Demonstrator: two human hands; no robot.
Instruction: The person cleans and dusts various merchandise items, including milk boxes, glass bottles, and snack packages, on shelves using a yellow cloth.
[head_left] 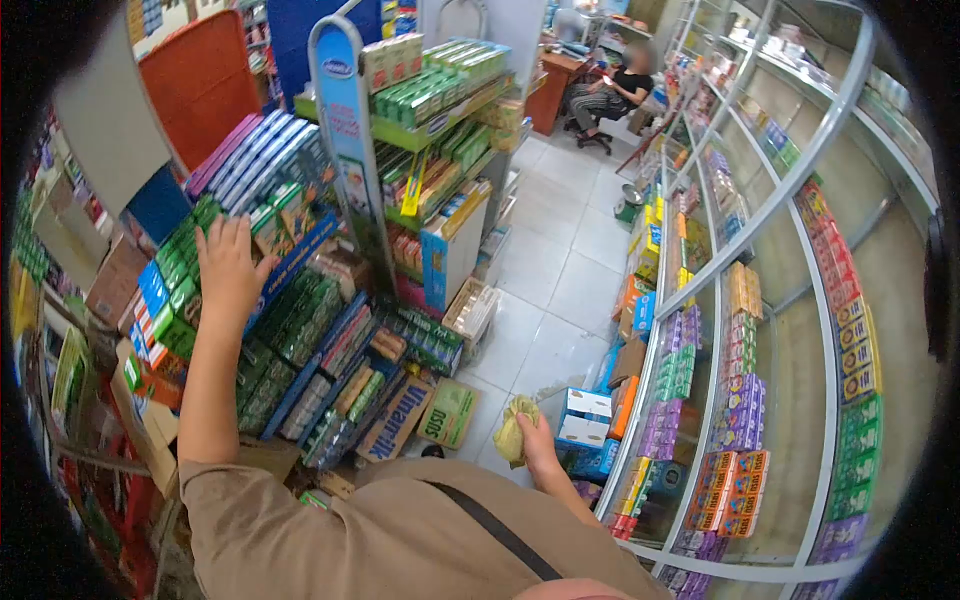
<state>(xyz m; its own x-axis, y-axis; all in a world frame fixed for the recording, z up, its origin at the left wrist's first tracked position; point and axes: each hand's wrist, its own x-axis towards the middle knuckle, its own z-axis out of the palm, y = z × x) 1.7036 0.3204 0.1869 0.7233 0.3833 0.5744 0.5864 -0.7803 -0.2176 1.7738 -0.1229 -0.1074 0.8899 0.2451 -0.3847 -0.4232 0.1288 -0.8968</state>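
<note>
With left hand [230, 265], fingers loosely spread, reaches over green cartons [180, 258] on display [298, 262] at left; cannot tell whether touching. With right hand [541, 452], pinches crumpled yellow cloth [512, 432] between thumb and fingers, above tiled floor [555, 255], right of green box [449, 412], near blue box [585, 428]. Faces aisle between display and metal-framed shelves [742, 240] at right. Sees seated person [625, 90] in black top, far end.

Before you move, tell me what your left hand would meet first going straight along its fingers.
The left hand would probably meet the stacked blue-and-white packs first, though depth there is unclear.
</note>
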